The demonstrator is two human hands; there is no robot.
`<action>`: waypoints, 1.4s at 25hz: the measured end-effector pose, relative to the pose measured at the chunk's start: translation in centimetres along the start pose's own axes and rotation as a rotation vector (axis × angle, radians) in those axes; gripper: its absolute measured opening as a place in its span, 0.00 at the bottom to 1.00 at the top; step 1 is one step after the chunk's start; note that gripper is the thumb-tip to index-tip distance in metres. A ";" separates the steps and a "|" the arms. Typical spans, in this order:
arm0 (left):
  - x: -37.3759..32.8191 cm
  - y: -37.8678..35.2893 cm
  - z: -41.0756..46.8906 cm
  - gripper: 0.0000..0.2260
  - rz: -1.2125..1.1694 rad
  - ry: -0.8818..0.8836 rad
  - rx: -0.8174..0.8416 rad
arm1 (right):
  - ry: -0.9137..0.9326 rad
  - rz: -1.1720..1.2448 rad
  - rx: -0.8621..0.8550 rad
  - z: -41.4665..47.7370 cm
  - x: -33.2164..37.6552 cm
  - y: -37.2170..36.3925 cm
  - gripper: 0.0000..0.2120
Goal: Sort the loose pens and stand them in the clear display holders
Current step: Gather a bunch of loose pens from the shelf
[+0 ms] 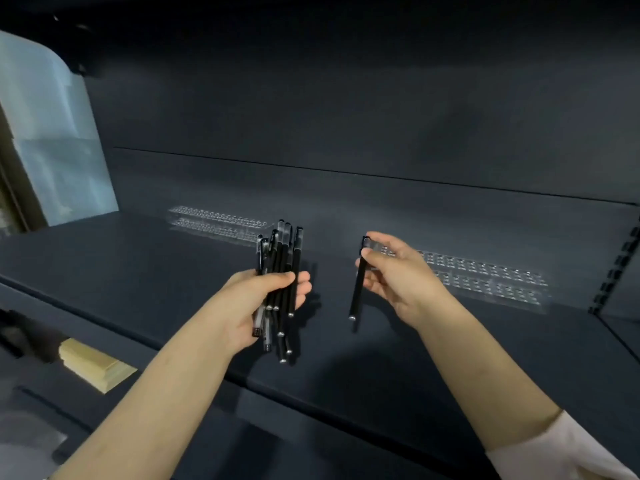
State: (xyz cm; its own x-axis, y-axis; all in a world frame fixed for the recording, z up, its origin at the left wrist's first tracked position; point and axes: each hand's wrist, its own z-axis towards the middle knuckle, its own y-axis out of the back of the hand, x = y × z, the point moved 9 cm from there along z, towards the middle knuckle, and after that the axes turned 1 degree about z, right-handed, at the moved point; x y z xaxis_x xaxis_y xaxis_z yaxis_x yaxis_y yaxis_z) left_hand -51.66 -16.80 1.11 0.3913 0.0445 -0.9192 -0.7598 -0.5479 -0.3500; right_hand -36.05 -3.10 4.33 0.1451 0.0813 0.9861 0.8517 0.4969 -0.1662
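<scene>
My left hand (pixel 256 299) grips a bunch of several black pens (pixel 282 258), held roughly upright above the dark shelf (pixel 138 271). To its right, my right hand (pixel 398 275) pinches a single black pen (pixel 357 292) near its cap, tip hanging down. Two clear display holders with rows of holes lie on the shelf: one at the back left (pixel 218 220), behind the bunch, and one at the right (pixel 491 278), just beyond my right hand. Both holders look empty of pens.
A pale translucent panel (pixel 52 140) stands at the shelf's left end. On a lower level at the left lies a stack of yellowish pads (pixel 97 365). A slotted shelf upright (pixel 620 268) runs along the right edge. The shelf's front edge crosses below my wrists.
</scene>
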 end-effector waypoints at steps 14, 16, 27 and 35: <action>-8.6 16.3 15.5 0.05 0.299 0.076 0.088 | -0.074 -0.052 -0.117 10.6 -6.1 -18.8 0.19; -9.3 18.9 17.3 0.05 0.307 0.099 0.087 | -0.079 -0.075 -0.117 11.5 -7.3 -22.0 0.20; -9.3 23.5 23.2 0.06 0.296 0.141 0.174 | -0.124 -0.397 -0.181 15.9 -10.8 -28.1 0.19; -8.9 23.9 23.7 0.06 0.254 0.152 0.166 | 0.056 -0.642 -0.218 16.6 -10.2 -28.4 0.09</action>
State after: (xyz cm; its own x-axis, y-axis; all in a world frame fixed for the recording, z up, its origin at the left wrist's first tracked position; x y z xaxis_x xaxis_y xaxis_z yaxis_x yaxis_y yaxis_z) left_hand -85.60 -10.47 -3.30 0.2420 -0.2076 -0.9478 -0.9121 -0.3818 -0.1493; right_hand -70.05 -3.66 -1.00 -0.4027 -0.2189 0.8888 0.8589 0.2454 0.4496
